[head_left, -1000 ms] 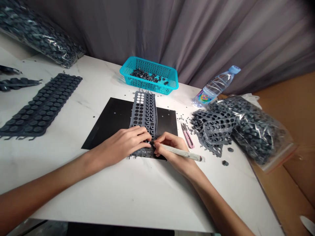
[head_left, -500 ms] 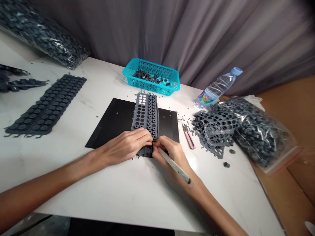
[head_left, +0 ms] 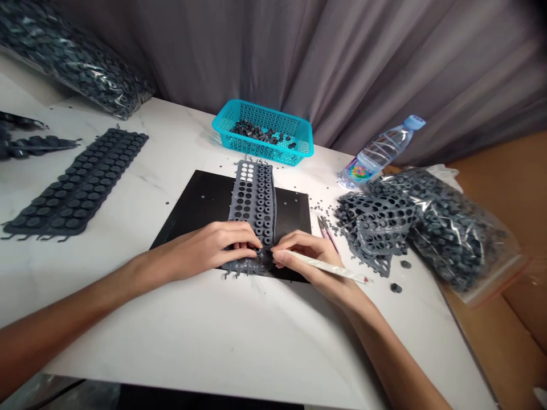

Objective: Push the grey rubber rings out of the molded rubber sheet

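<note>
A dark grey moulded rubber sheet [head_left: 265,193] with rows of round holes and ring-shaped plugs lies lengthwise on a black mat [head_left: 188,199]. Several holes at its far end show white, others black. My left hand [head_left: 226,245] rests over the sheet's near part, fingers bent, thumb and fingertips closed on it; what lies under the fingers is hidden. Close by on the right, my right hand [head_left: 311,256] grips a pale pen-like tool [head_left: 329,266] in a pinch. The tool's tip end is at the sheet's near right edge, its back end pointing right.
Behind the mat stands a turquoise basket [head_left: 299,145] with small dark plugs. Another rubber sheet [head_left: 81,182] lies left. To the right are small scissors [head_left: 327,230], punched-out rubber scraps [head_left: 380,228], a plastic bottle [head_left: 380,151] and a bag of dark parts [head_left: 461,239].
My right hand has shifted right and the tool has swung to a flatter angle. My left thumb has spread lower, and the sheet's near end has moved slightly left.
</note>
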Available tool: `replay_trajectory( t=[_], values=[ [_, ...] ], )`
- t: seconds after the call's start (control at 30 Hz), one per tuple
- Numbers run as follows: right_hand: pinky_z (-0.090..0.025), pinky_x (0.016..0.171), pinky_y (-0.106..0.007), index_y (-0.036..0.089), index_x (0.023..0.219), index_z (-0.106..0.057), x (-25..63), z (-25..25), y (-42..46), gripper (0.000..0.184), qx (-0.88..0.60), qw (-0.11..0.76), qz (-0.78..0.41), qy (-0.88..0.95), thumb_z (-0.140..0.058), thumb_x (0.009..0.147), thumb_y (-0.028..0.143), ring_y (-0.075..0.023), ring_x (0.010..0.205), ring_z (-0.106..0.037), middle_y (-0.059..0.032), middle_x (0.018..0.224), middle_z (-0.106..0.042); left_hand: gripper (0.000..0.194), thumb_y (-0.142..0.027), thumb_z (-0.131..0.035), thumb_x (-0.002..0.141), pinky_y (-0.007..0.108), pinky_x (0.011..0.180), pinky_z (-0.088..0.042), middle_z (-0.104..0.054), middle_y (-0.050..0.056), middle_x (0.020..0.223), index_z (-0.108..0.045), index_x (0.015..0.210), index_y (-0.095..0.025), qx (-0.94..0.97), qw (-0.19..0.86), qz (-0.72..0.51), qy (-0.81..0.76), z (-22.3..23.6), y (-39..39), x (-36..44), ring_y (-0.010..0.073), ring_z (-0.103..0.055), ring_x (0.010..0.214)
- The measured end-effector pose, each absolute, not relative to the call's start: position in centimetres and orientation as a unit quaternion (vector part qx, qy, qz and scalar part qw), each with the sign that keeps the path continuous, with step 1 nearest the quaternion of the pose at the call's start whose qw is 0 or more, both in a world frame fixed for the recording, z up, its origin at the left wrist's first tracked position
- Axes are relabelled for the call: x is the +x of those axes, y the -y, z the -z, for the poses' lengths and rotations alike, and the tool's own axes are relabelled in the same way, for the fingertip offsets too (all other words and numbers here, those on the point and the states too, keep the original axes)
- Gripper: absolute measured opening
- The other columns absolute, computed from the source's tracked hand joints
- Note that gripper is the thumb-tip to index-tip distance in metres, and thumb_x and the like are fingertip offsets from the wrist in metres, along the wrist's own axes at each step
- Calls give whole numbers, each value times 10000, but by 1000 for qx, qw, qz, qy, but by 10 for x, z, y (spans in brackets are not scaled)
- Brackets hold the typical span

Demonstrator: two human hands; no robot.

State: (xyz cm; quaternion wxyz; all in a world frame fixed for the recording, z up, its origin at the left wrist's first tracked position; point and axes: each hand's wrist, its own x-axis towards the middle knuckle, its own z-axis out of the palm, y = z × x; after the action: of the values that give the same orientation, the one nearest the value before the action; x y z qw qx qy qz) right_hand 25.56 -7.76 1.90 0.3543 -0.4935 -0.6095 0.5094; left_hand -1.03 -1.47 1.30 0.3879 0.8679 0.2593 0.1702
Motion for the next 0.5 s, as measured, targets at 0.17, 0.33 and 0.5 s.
replay_trajectory(
  t=[0.17,0.33,0.5],
  values=[
    [-578,685,-298,184,1030,-726,248,-8,77,226,-492,369,-572,542,-791,937,380,-187,733,-731,-36,808,-753,209,-319,-572,1107,293,955,-515,-739,23,1170,-750,1185,-242,863,391,-177,-269,-14,16,-7,184,-711,1061],
    [-562,688,-278,188,932,-685,244,0,80,192,-491,374,-565,547,-753,975,362,-171,715,-716,-27,781,-750,208,-330,-569,1109,295,941,-510,-731,19,1149,-747,1174,-244,863,392,-176,-265,-12,16,-7,180,-703,1049],
    [-544,688,-267,191,957,-692,242,-1,82,194,-494,360,-539,579,-692,1024,373,-169,735,-704,-18,795,-735,203,-337,-568,1112,284,955,-491,-715,10,1152,-734,1182,-246,862,397,-168,-266,-11,15,-7,171,-686,1057]
  ],
)
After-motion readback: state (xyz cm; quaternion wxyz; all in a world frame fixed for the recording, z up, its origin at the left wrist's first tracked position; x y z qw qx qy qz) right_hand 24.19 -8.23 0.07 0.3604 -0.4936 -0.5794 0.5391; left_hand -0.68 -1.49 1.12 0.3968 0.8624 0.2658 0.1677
